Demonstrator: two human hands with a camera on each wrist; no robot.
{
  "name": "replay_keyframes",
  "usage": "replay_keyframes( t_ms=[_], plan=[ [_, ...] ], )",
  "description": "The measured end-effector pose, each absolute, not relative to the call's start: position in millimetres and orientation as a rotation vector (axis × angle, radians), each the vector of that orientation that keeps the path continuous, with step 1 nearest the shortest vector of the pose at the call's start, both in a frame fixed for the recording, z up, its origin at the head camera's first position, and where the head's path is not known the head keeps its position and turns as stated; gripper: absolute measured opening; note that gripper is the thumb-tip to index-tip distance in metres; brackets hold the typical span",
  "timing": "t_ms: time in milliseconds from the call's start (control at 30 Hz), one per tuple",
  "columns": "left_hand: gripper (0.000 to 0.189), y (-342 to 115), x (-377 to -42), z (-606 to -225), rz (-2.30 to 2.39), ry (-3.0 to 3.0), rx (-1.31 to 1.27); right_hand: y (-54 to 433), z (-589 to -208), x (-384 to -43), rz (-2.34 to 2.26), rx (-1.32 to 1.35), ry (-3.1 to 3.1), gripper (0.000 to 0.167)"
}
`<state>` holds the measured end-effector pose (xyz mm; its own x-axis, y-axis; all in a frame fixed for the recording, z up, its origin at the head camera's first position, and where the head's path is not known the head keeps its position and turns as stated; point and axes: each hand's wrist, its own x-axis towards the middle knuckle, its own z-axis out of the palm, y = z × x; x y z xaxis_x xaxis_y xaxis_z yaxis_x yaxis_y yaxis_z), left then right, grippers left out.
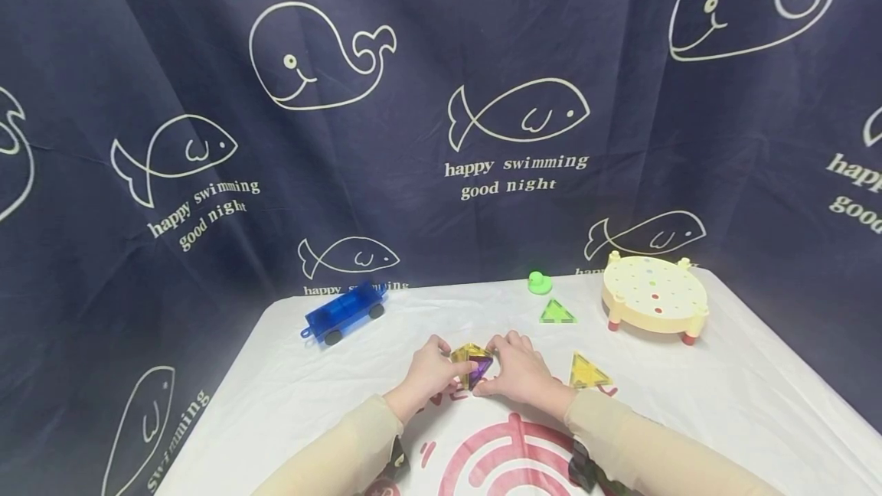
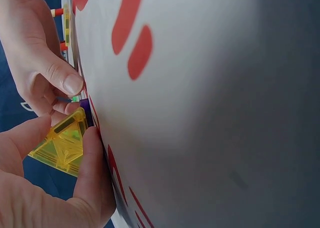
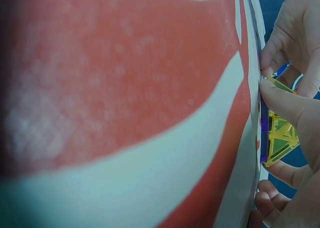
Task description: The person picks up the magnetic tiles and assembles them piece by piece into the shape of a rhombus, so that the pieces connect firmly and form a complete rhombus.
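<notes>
In the head view, a small build of yellow triangular magnetic tiles (image 1: 467,350) with a purple triangular tile (image 1: 482,367) stands on the white cloth between the hands. My left hand (image 1: 429,370) pinches its left side; in the left wrist view, thumb and finger lie on either side of the yellow tiles (image 2: 65,145). From the right, my right hand (image 1: 521,371) holds the build, its thumb and a finger at opposite ends of the yellow tiles (image 3: 282,133) in the right wrist view. The purple tile (image 3: 264,133) lies flat along the cloth beneath them. Fingers hide part of the build.
A loose yellow triangular tile (image 1: 587,372) lies right of the right hand. Farther back are a green triangular tile (image 1: 557,313), a green toy duck (image 1: 540,283) and a round cream toy with legs (image 1: 654,293). A blue wheeled toy cart (image 1: 346,313) stands at the back left.
</notes>
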<state>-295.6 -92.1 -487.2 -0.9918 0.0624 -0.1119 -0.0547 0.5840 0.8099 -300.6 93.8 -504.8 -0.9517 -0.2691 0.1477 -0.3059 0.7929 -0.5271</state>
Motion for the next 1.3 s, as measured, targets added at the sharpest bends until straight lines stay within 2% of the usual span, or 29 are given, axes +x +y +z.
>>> replay_keyframes(
  t_ms=[467, 833, 967, 1300],
  plan=[
    [0.065, -96, -299, -483, 1.385, 2.611, 0.067, 95, -504, -301, 0.857, 0.469, -2.933, 0.070],
    [0.076, -105, -311, -480, 1.042, 2.828, 0.645, 112, -494, -305, 1.015, 0.647, -2.866, 0.079],
    [0.072, -105, -315, -478, 0.971, 2.763, 0.760, 122, -487, -303, 1.080, 0.789, -2.855, 0.082],
    [0.048, -109, -318, -481, 0.901, 2.791, 0.768, 147, -477, -292, 1.083, 0.898, -2.858, 0.059]
  ],
)
